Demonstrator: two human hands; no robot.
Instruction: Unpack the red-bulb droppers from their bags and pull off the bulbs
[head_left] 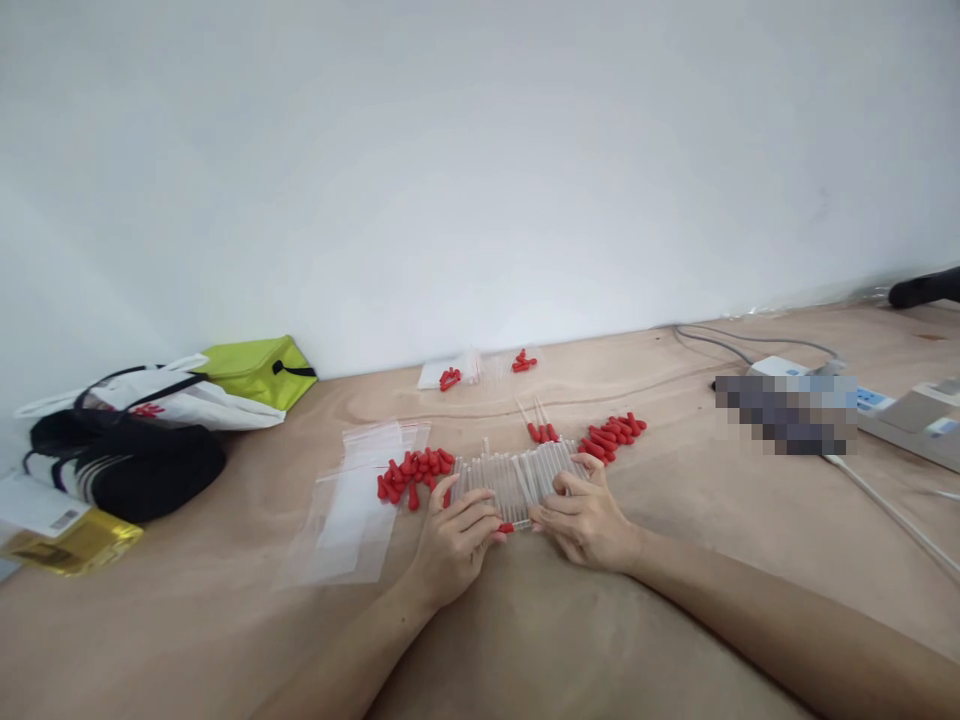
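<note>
Tubes [517, 475]: one row of clear tubes, too many to count, lies at table [675, 560] centre. Left hand [457, 540] rests at the row's 7 o'clock, fingers curled, pinching one red cap [506, 527]. Right hand [585, 520] at 5 o'clock presses loosely curled fingers on the row. Two cap heaps flank it: 9 o'clock [412, 470], 2 o'clock [611, 435]. Plastic bags [352, 510] stacked at 8 o'clock.

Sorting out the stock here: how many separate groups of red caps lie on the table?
5: left pile by the left hand, right pile, small cluster behind the clear tubes, two clusters near the wall. Some may be hidden.
</note>
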